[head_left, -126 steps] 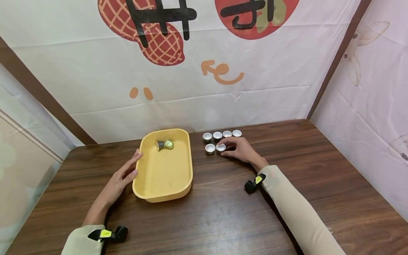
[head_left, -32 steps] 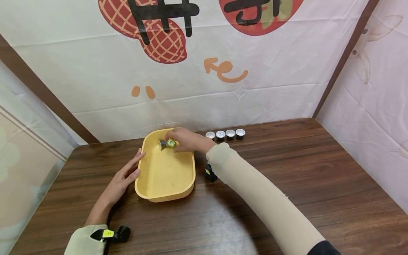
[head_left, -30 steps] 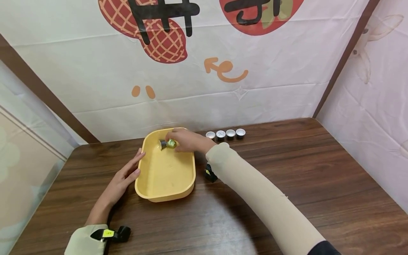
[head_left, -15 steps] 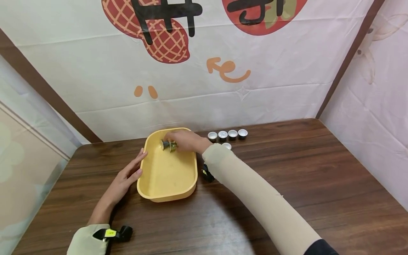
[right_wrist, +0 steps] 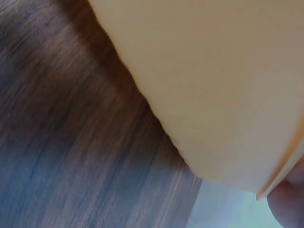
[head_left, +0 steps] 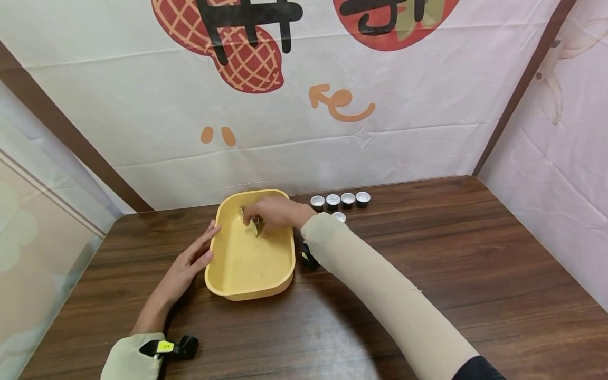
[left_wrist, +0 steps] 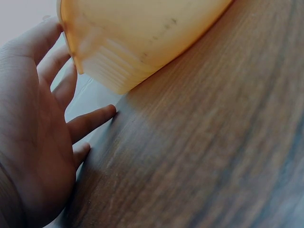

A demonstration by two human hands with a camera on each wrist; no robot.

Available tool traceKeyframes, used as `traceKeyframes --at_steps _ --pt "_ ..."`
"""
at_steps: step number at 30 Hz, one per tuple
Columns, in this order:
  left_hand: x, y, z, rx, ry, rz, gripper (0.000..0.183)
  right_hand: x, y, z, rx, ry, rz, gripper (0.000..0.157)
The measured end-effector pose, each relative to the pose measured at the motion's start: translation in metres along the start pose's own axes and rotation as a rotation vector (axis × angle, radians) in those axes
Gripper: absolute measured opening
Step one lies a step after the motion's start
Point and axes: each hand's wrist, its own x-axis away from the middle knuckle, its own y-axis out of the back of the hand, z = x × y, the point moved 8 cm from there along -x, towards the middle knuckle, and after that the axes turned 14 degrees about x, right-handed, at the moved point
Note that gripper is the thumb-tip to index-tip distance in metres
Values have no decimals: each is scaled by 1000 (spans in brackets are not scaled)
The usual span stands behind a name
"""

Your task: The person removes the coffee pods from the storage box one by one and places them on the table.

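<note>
A yellow plastic tray (head_left: pixel 252 264) sits toward the back of the table. My left hand (head_left: pixel 187 266) is spread at its left side, fingertips at the rim. In the left wrist view the same fingers (left_wrist: pixel 61 61) reach along the tray's outer wall (left_wrist: pixel 142 38). My right hand (head_left: pixel 274 211), blurred, reaches over the right rim with fingers bent down. Under them a green coffee capsule (head_left: pixel 258 227) lies tilted; a dark capsule beside it is mostly hidden. I cannot tell whether the fingers pinch either. The right wrist view shows mostly tray wall (right_wrist: pixel 204 85).
Several coffee capsules (head_left: pixel 333 200) stand foil side up in a row at the back, right of the tray. Another capsule (head_left: pixel 339 217) shows in front of them, partly behind my right sleeve (head_left: pixel 370 274). A printed cloth (head_left: pixel 266 153) hangs behind the table.
My right hand has left the capsules on the table for the inside of the tray. The green capsule there has tipped and shifted slightly toward me. My left hand keeps its place at the rim.
</note>
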Motion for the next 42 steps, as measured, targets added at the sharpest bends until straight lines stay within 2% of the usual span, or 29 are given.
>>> traceKeyframes --at_steps 13,20,42 --pt "1 -1 0 -9 7 -2 52 4 -4 13 108 43 49 29" --pt "2 -1 0 -7 -4 0 52 2 -6 13 87 45 50 21" --pt "0 0 0 -12 -1 -9 52 2 -2 13 51 78 47 22"
